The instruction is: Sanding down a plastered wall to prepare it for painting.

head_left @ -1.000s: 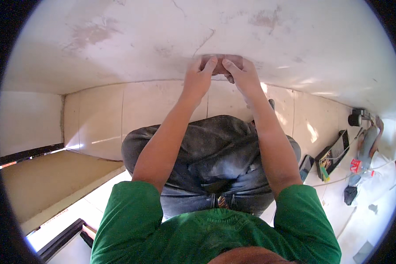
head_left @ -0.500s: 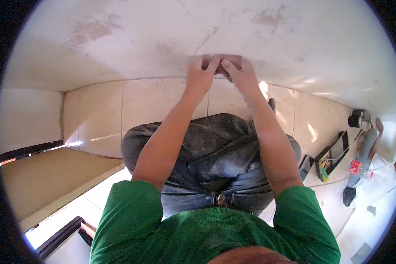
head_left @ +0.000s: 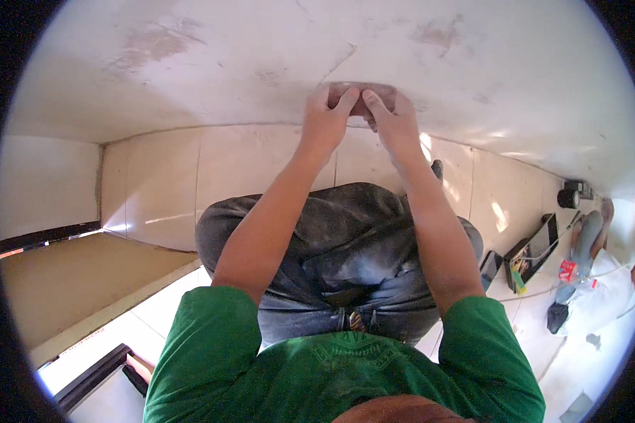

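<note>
The pale tiled floor (head_left: 261, 155) stretches left and right of the fingers (head_left: 348, 101), below them. On it, nearer the body than the fingers, rest folded legs (head_left: 360, 218) in dark trousers; well to the fingers' right lie a long black tray (head_left: 547, 229), a black cylinder (head_left: 567, 199) and a pale cable (head_left: 533, 292).

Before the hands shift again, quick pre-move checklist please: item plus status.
1. Left hand on the brown pad: ok, gripping its left end, thumb on the near face.
2. Right hand on the pad: ok, gripping its right end, thumb near the other thumb.
3. Pad's face toward the wall, full contact: cannot tell, hidden from this view.
4. Wall surface uniform: not ok, brownish patches and a thin dark crack show.
5. Black tray away from the hands: ok, well off to the right.
6. Other person away from the pad: ok, at the far right.
</note>
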### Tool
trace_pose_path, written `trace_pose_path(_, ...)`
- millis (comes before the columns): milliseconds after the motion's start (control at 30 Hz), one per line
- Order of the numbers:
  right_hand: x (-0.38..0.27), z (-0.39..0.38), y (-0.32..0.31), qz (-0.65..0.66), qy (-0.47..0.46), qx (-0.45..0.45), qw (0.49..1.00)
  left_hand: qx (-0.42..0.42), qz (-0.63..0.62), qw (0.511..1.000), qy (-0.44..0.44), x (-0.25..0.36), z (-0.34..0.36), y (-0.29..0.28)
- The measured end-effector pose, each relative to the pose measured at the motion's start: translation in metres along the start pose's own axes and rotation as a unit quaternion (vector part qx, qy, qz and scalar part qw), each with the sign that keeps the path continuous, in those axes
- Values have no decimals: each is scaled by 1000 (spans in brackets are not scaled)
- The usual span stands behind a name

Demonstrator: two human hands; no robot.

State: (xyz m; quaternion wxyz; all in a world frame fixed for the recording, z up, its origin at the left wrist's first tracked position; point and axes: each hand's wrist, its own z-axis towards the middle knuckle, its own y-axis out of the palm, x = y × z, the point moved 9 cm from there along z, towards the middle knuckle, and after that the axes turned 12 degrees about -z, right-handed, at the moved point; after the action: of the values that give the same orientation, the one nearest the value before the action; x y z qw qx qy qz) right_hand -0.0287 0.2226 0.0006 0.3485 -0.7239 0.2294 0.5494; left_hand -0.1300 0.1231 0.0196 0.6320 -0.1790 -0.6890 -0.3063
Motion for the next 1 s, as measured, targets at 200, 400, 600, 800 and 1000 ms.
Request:
trace_pose_path(200, -12, 1, -2, -8, -80, 9, 997, 12, 85, 992, -94, -11, -6, 0)
trace_pose_path(400, -6, 2, -2, -3, -63, 9, 998, -11, 36, 997, 70, 18, -3, 5)
trace_pose_path(600, 2, 4, 4, 4, -48, 2, 999, 21, 74, 994, -78, -14, -3, -4)
trace_pose_path(800, 1, 4, 6, 22, -50, -20, 998, -6, 105, 994, -41, -8, -2, 0)
trace_pose_path(1000, -12, -1, -1, 50, -95, 16, 994, 2, 99, 985, 143, 18, -3, 1)
